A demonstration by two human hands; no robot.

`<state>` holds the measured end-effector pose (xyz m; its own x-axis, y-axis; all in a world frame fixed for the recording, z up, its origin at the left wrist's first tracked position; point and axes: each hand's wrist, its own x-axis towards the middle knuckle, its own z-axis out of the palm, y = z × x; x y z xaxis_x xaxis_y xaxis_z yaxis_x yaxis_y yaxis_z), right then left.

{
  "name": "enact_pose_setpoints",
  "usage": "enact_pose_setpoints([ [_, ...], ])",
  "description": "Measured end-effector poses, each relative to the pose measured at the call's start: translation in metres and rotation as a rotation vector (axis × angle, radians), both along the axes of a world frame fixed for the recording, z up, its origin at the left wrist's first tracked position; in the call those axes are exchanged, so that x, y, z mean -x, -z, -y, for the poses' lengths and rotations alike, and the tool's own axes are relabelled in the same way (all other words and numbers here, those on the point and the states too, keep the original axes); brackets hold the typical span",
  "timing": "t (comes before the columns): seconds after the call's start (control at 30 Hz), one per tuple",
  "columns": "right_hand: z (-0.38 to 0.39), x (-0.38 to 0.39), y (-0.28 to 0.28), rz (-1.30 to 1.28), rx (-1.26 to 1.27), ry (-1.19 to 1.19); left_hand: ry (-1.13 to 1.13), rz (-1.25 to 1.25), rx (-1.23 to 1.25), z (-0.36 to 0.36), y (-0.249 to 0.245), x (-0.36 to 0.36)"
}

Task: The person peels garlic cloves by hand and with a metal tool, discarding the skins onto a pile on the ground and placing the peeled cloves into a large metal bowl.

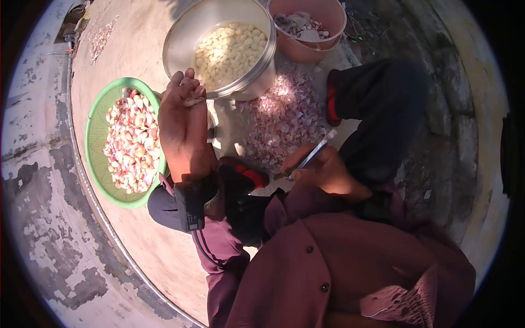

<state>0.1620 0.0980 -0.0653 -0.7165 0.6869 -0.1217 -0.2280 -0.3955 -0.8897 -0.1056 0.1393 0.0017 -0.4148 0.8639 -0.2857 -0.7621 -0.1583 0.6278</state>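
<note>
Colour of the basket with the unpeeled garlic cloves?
Green: round plastic mesh basket, clearest in the head view.

Green mesh basket [95, 131] at the left edge of the floor [136, 49], full of pink-and-white mottled garlic [134, 145]. Silver steel bowl [180, 38] at the far edge, heaped with creamy white peeled cloves [229, 49]. Dusty pink tub [328, 22] beside it, grey-white scraps [303, 24] inside. Pale purple-pink skins [284, 117] scattered over the tan floor. Cream clove [194, 101], silvery blue knife [317, 148]. Maroon jacket [328, 257] with dark buttons; black wrist strap [190, 205]; black shoes [243, 177] trimmed red. Grey wall [38, 229] blotched with flaking white.
</note>
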Motion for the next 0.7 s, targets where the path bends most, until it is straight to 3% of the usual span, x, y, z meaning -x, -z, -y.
enact_pose_setpoints([
  [0.03,-0.001,0.000,-0.001,0.001,-0.001,0.009,0.014,0.028,0.037,0.010,0.009,-0.012],
  [0.07,-0.004,-0.001,-0.003,-0.016,0.154,-0.008,0.069,-0.145,0.058,0.028,0.020,-0.026],
  [0.1,-0.006,-0.002,-0.004,-0.032,0.309,-0.025,0.071,-0.120,0.048,0.044,0.031,-0.040],
  [0.2,-0.005,-0.003,-0.001,-0.039,0.334,-0.047,0.050,0.084,0.166,0.081,0.050,-0.077],
  [0.23,-0.005,-0.002,0.000,-0.031,0.337,-0.051,0.057,0.052,0.229,0.091,0.049,-0.088],
  [0.33,-0.004,0.001,0.003,-0.019,0.118,0.114,0.161,-0.001,0.238,0.122,0.051,-0.103],
  [0.4,-0.003,0.002,0.004,-0.138,0.165,0.173,0.190,-0.031,0.224,0.135,0.046,-0.109],
  [0.43,-0.004,-0.002,0.005,-0.059,0.129,0.137,0.240,-0.071,0.195,0.138,0.043,-0.113],
  [0.5,-0.002,0.002,-0.004,-0.082,0.095,0.136,0.152,-0.090,0.231,0.139,0.033,-0.127],
  [0.57,0.001,0.004,-0.018,-0.102,0.064,0.132,0.092,-0.271,0.208,0.136,0.024,-0.132],
  [0.7,0.010,0.009,-0.044,-0.121,-0.004,0.135,0.121,-0.479,0.247,0.143,0.016,-0.134],
])
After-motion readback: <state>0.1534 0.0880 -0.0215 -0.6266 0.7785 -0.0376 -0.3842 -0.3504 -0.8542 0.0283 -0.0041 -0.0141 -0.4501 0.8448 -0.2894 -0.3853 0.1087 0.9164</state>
